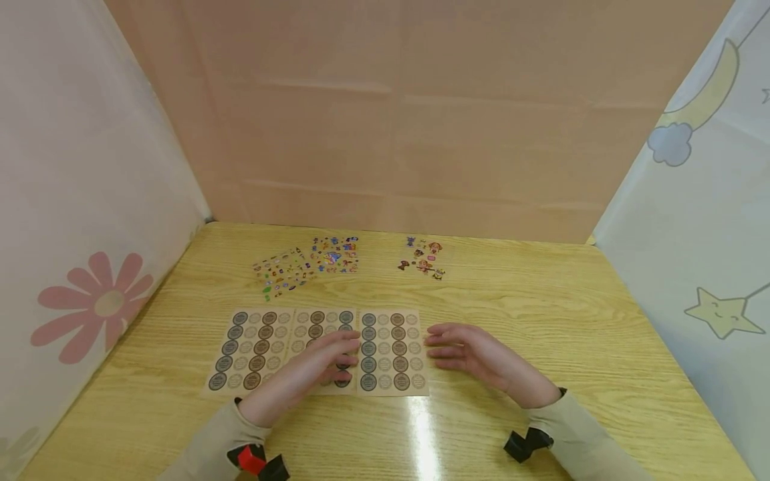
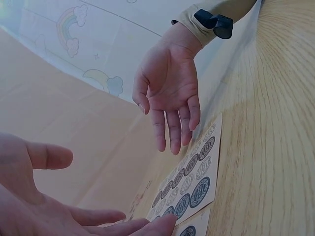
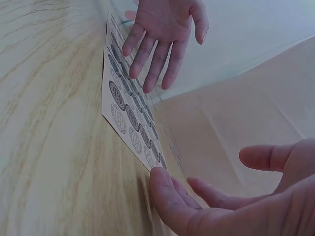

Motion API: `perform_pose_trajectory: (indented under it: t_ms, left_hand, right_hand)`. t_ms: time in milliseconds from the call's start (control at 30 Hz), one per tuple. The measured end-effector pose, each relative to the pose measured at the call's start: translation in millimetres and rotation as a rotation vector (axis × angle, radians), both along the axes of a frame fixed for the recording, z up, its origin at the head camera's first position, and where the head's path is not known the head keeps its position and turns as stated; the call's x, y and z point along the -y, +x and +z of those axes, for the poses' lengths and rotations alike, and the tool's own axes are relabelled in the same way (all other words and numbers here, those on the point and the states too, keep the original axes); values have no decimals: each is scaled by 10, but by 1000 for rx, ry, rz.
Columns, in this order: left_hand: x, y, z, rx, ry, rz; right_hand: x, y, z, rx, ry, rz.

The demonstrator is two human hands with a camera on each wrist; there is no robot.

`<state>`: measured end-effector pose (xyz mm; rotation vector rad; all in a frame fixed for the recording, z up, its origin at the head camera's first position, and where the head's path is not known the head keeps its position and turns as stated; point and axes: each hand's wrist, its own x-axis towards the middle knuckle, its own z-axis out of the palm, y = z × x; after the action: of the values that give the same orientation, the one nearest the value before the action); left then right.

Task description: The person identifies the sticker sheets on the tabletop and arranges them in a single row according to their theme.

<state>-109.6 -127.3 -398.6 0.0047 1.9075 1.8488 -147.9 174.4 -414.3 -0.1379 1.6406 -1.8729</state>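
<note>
Three tan sheets of round stamp-like stickers lie side by side on the table: a left sheet (image 1: 246,347), a middle sheet (image 1: 308,327) and a right sheet (image 1: 391,354). My left hand (image 1: 319,361) is over the middle sheet and hides part of it, its fingers relaxed and pointing toward the right sheet. Just off the right sheet's right edge is my right hand (image 1: 478,355), fingers loosely extended. In the left wrist view the right hand (image 2: 170,93) shows its palm. The right wrist view shows the left hand's (image 3: 165,34) spread fingers. Neither hand holds anything.
Farther back on the wooden table (image 1: 517,294) lie clear sheets of small colourful stickers: a tilted one (image 1: 283,272), one beside it (image 1: 333,257) and one farther right (image 1: 424,259). A tan back panel (image 1: 391,133) and patterned side panels enclose the table.
</note>
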Motion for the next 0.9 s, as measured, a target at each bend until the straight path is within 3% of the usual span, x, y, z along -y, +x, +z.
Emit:
perform_pose_trajectory:
  t_ms: [167,400,900]
  left_hand:
    - [-41,-67,13,0,12,6]
    - [-79,-241,75,-73,77,-88]
    - [-292,-934,182,-61,83,-109]
  right_hand:
    - [-26,-31,38,-17,3,-2]
    - [-77,-99,99,-39,26,-30]
    - [-184,-337,207,-63,-2,-124]
